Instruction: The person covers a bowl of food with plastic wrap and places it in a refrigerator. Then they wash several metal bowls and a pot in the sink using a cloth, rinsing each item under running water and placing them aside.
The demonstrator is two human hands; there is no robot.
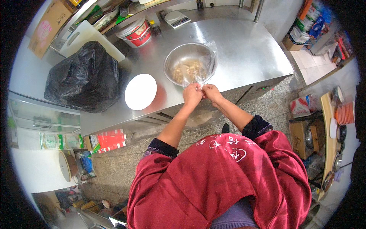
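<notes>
A steel mixing bowl (pixel 170 53) sits on the metal counter, with pale brownish pieces of food (pixel 187 71) in its bottom. Over its right side lies a clear plastic bag (pixel 207 61), thin and crinkled. At the bowl's near rim, my left hand (pixel 192 94) pinches the gathered edge of this plastic. Right beside it, my right hand (pixel 211 92) closes on the same plastic, the fingers of both hands almost touching. What lies between the fingertips is partly hidden. Left of the bowl rests a white oval plate (pixel 140 91), touched by neither hand.
A black plastic bag (pixel 85 78) covers something bulky at the counter's left, before a white cutting board (pixel 89 38). Behind stand a red and white bucket (pixel 135 32), a small dark bottle (pixel 155 28) and a kitchen scale (pixel 176 19). The steel counter's (pixel 251 49) near edge runs below my hands.
</notes>
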